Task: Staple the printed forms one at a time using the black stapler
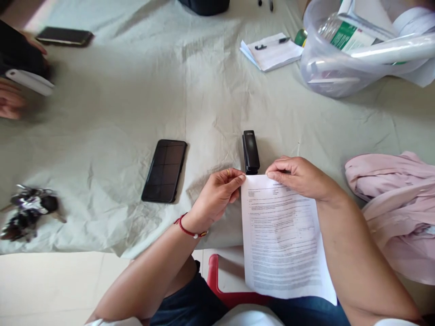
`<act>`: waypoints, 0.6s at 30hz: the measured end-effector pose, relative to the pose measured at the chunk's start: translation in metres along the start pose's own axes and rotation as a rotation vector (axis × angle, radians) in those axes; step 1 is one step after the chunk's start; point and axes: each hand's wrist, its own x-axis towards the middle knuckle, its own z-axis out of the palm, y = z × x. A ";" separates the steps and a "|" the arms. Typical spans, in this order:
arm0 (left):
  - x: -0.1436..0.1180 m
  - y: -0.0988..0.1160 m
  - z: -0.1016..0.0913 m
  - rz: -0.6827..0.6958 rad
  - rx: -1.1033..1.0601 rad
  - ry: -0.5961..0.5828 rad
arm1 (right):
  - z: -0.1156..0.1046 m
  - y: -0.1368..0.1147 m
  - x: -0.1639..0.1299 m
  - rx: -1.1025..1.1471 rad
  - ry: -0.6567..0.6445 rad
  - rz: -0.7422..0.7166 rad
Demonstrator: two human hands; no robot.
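Note:
A printed sheet of paper (285, 244) hangs from my two hands over the table's front edge, its lower part above my lap. My left hand (220, 192) pinches its top left corner between thumb and fingers. Along the top edge, right of the middle, my right hand (299, 176) grips the paper with thumb and fingers. Just beyond the sheet's top edge lies a black stapler (251, 151), its near end close to the paper. Whether one page or a few are held, I cannot tell.
A black phone (164, 171) lies to the left, keys (30, 210) farther left. Pink cloth (394, 181) is at the right. Beyond are a notepad (275, 56) with a pen and a plastic tub (326, 77) of items. Another person's hand (12, 99) and a phone (64, 36) are far left.

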 end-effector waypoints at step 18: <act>0.002 -0.013 0.013 0.037 0.246 0.228 | 0.009 0.005 0.013 -0.251 0.001 0.109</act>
